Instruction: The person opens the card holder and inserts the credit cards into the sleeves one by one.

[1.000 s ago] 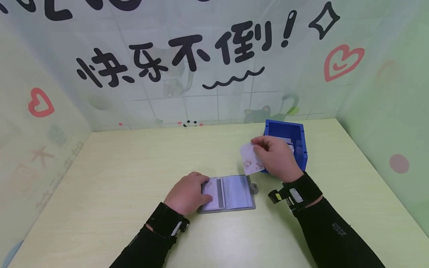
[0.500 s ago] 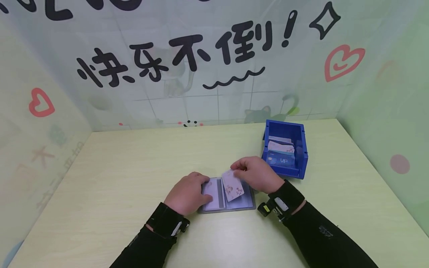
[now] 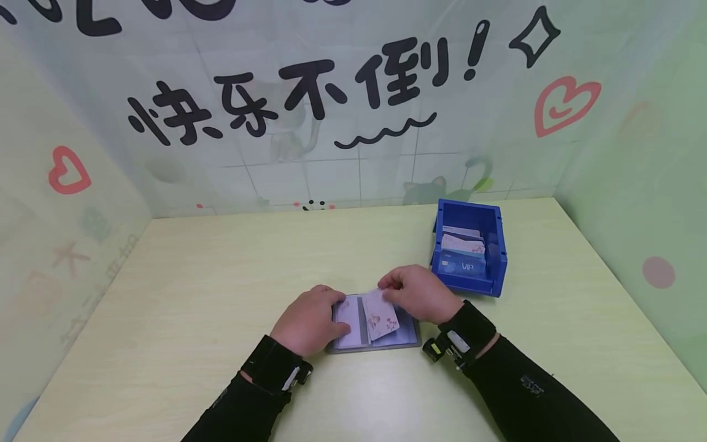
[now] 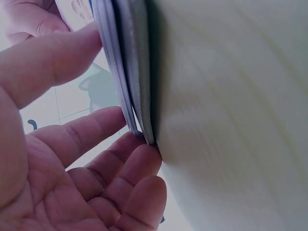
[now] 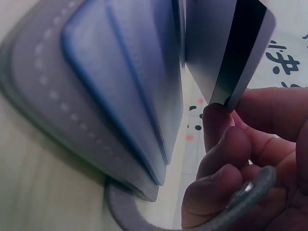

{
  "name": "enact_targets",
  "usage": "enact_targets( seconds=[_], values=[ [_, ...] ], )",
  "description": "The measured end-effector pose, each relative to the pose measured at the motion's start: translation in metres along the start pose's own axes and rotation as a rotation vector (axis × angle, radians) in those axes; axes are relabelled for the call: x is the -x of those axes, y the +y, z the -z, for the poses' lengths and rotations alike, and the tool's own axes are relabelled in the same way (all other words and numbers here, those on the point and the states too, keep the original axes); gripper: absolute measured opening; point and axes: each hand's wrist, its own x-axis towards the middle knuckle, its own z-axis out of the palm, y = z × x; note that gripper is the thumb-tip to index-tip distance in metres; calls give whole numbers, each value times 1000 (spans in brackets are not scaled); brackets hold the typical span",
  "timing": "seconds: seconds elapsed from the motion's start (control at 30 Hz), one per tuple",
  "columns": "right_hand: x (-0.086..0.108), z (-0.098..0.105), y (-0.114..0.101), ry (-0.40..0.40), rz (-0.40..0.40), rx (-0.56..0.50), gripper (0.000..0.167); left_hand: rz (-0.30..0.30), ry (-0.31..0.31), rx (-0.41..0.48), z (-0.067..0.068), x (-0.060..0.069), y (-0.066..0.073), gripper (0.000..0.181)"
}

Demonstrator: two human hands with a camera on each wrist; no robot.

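A grey card holder (image 3: 411,334) lies spread on the table, its clear sleeves showing. At its left side my left hand (image 3: 309,320) holds it, thumb on the left page and fingers along the edge. The left wrist view shows that thumb against the stacked sleeves (image 4: 113,62). Between right thumb and fingertips, my right hand (image 3: 422,296) pinches a pale flower-printed card (image 3: 381,319) by its top end. The card leans over the right page; whether its lower end is inside a sleeve cannot be told. A dark stripe crosses the card's back (image 5: 236,48) in the right wrist view.
Behind my right hand stands a blue bin (image 3: 499,245) with several cards, a blue VIP card (image 3: 463,264) in front. The holder's strap (image 5: 255,195) with a metal snap sticks out near my right fingers. A printed curtain (image 3: 248,178) borders the table's back.
My right hand has carried the card from beside the blue bin leftward and toward me, over the holder's right page, then slightly lower. The left hand stays in place.
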Motion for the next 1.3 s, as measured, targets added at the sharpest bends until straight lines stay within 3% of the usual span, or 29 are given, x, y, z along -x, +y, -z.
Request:
enact_targets(
  seconds=[1.3],
  values=[
    [2, -18, -9, 50, -44, 102, 22, -8, 6, -15, -2, -2, -3, 56]
  ],
)
